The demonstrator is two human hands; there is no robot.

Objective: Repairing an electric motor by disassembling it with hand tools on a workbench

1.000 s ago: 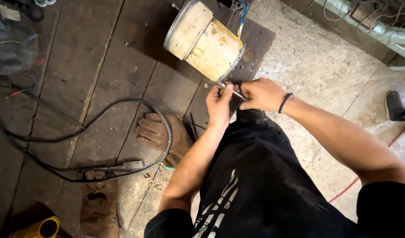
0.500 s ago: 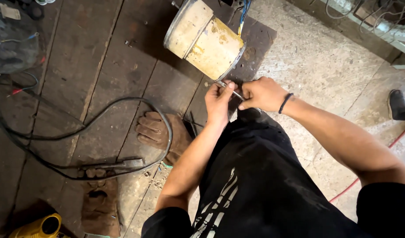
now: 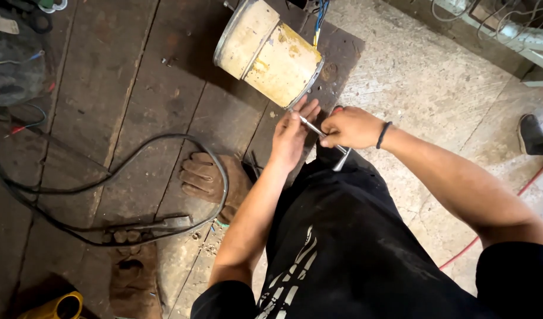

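Note:
My left hand pinches the forward end of a thin metal T-handle tool, fingers reaching toward the rim of a cream-yellow cylindrical motor housing lying on its side on the floor. My right hand, with a dark band on the wrist, grips the same tool farther back; its crossbar sticks out below my fist. Blue wires run from the housing's top. Both hands hover above my black trouser leg.
A brown work glove lies on the dark wooden planks, with a black cable looping round it and a second glove lower down. A yellow object sits bottom left. Another person's shoe and a red cable are at right.
Both hands have stayed together on the tool beside the housing's rim; my left fingers have stretched a little toward the housing. The view has shifted slightly.

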